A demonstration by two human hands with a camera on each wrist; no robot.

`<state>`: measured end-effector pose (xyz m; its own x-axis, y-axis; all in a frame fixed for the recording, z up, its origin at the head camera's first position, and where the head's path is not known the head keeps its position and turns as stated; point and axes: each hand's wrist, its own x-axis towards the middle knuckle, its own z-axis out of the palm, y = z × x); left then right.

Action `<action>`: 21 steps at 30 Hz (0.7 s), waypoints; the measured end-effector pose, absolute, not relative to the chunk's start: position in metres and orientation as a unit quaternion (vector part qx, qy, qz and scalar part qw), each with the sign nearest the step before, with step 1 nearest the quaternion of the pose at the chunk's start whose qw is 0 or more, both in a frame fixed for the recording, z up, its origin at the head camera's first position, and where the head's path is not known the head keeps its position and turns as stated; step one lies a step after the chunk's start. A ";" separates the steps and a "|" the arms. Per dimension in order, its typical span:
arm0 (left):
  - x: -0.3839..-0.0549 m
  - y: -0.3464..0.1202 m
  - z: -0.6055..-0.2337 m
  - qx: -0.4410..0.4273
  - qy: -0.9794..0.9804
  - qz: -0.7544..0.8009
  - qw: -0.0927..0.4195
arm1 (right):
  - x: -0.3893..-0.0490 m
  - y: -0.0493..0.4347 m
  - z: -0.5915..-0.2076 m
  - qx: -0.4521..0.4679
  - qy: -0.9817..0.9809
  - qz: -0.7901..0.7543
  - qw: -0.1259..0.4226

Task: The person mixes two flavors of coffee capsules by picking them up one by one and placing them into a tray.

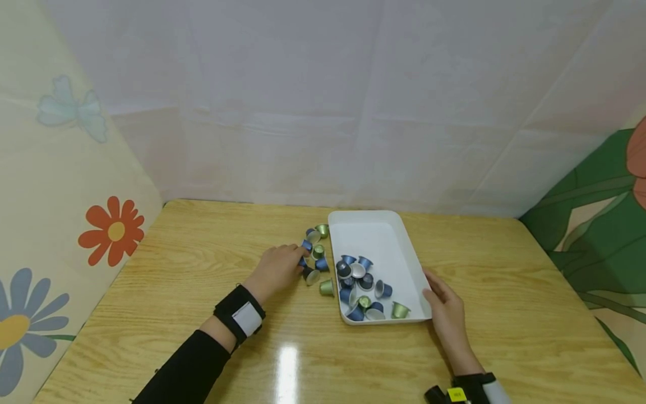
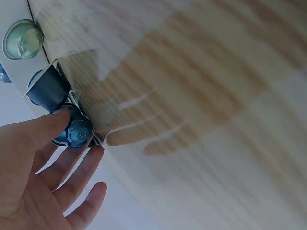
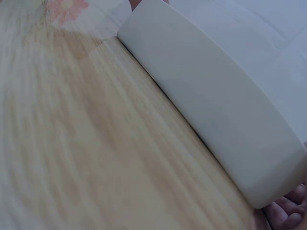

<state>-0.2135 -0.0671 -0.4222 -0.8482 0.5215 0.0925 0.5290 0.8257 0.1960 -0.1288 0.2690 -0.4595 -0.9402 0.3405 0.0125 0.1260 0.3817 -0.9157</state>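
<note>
My left hand (image 1: 280,268) reaches into a small group of coffee capsules left of the tray. In the left wrist view its thumb and fingers pinch a blue coffee capsule (image 2: 79,131); a dark capsule (image 2: 50,88) leans right beside it. A white tray (image 1: 375,233) lies on the table, with several blue, dark and green capsules gathered in its near part. My right hand (image 1: 446,314) grips the tray at its near right corner, thumb at the rim. The right wrist view shows the tray's outer wall (image 3: 192,96) close up.
Outside the tray's left wall, a green capsule (image 1: 326,288) lies nearest to me, and another green capsule (image 1: 322,230) sits at the far end of the group. The wooden table (image 1: 504,292) meets a white cloth backdrop (image 1: 303,112) behind; patterned cloth hangs at both sides.
</note>
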 end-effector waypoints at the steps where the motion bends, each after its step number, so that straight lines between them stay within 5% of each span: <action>1: -0.213 -0.067 -0.422 -0.275 -0.955 -0.109 0.018 | -0.129 0.269 -0.460 -0.141 -0.826 0.537 0.100; 21: -0.208 -0.070 -0.421 -0.259 -0.952 -0.151 0.053 | -0.128 0.270 -0.460 -0.139 -0.829 0.533 0.098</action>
<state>-0.2085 -0.0704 -0.4208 -0.8598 0.4783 0.1788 0.5102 0.8198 0.2601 -0.1283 0.2696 -0.4596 -0.9422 0.3348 0.0141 0.1262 0.3934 -0.9107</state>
